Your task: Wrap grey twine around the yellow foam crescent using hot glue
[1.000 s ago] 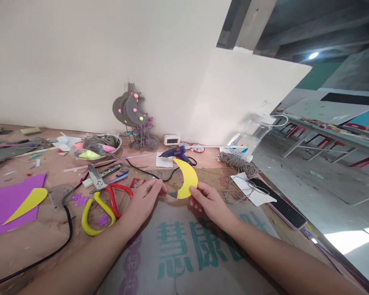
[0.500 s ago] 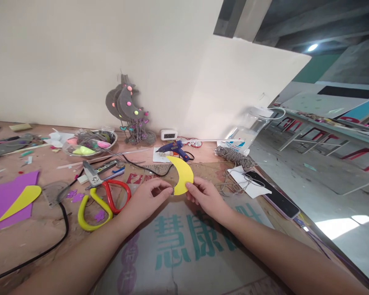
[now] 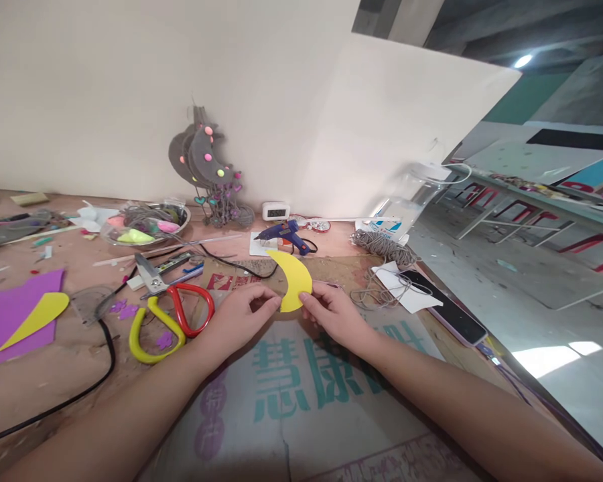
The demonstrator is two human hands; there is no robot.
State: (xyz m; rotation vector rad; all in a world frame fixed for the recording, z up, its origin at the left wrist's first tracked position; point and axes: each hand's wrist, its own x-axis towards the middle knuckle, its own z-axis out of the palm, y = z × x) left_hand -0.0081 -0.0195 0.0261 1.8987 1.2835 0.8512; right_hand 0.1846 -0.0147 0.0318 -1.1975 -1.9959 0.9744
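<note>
At your far left lies a flat purple sheet [image 3: 0,304], straight-edged, and on it a smooth yellow piece [image 3: 43,318] shaped like a long drop. Farther back, a shiny rounded bowl [image 3: 188,215] contains grey yarn and soft-looking bright lumps. Nearer to you rest the scissors [image 3: 153,274], their metal blades open, with thick looped handles, one yellow and one red. Your left hand [image 3: 245,313] has thumb and forefinger close together at the lower tip of the yellow crescent [image 3: 300,280]; I cannot tell if they pinch it. The crescent is thin, flat and clean-edged, raised in front of the blue glue gun [image 3: 294,235]. Your right hand [image 3: 334,313] holds its outer curve between thumb and fingers. Farther right, there is a fuzzy grey yarn bundle [image 3: 382,248], its loose strands crossing a white paper [image 3: 399,288] beside the glossy dark phone [image 3: 452,314].
</note>
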